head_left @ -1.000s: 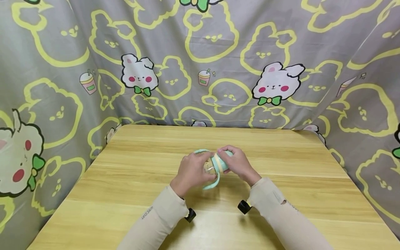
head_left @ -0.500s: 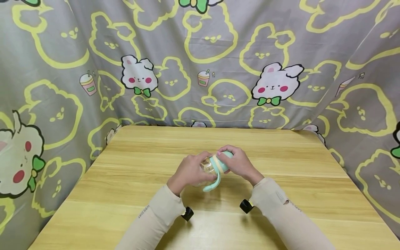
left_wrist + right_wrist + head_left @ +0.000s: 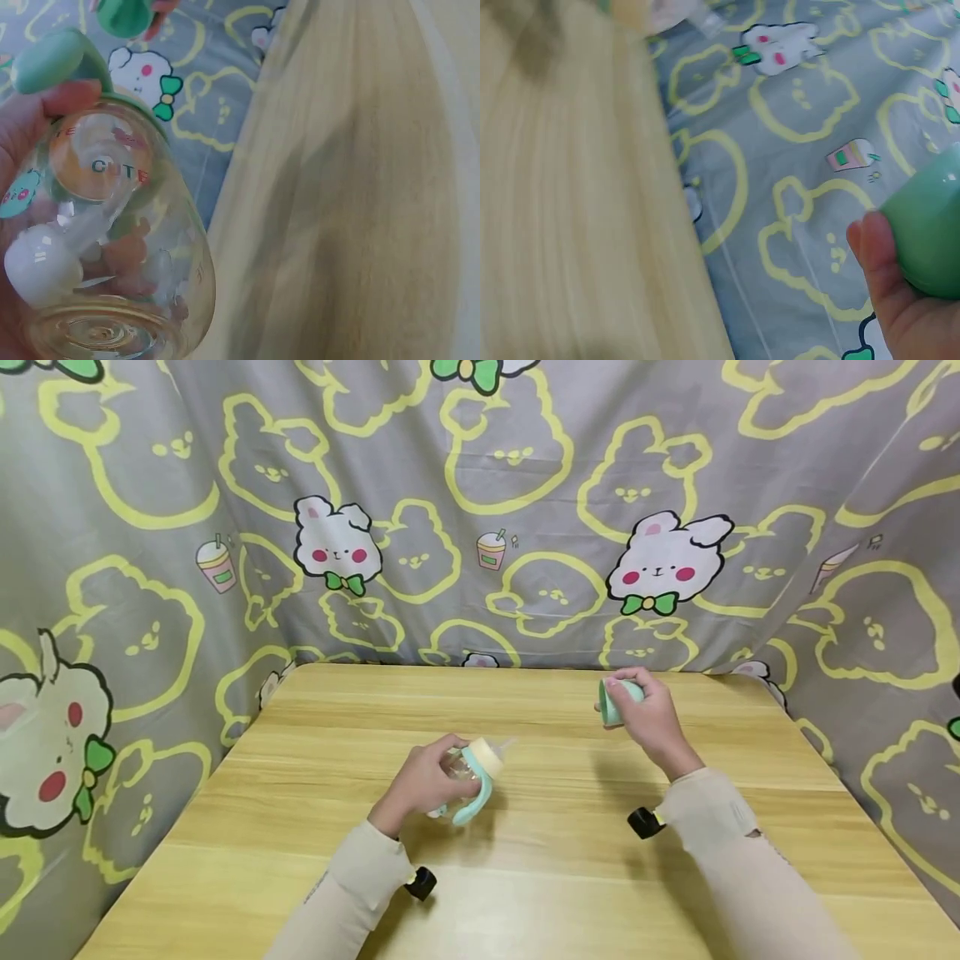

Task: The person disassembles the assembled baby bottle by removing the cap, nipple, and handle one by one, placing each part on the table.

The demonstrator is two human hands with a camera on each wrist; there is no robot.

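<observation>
My left hand (image 3: 429, 781) grips a clear baby bottle (image 3: 142, 225) round its body, tilted above the table with its top toward the right. The bottle has mint-green side handles (image 3: 474, 802), a cream collar (image 3: 486, 757) and an uncovered pale nipple or spout (image 3: 508, 745). Through its wall a tube with a white ball end (image 3: 43, 264) shows inside. Off to the right and farther back, my right hand (image 3: 654, 714) holds the mint-green dome cap (image 3: 619, 702) by its sides, its hollow end facing left. Cap and bottle are well apart.
Both hands are over a wood-grain table (image 3: 570, 877). A grey curtain (image 3: 420, 460) with yellow outlines and rabbit faces hangs behind the table and along both sides. Small black devices (image 3: 647, 822) are strapped at the wrists.
The cap has come off the bottle. My right hand has carried it to the right and back, while my left hand has moved the bottle a little left, baring its top.
</observation>
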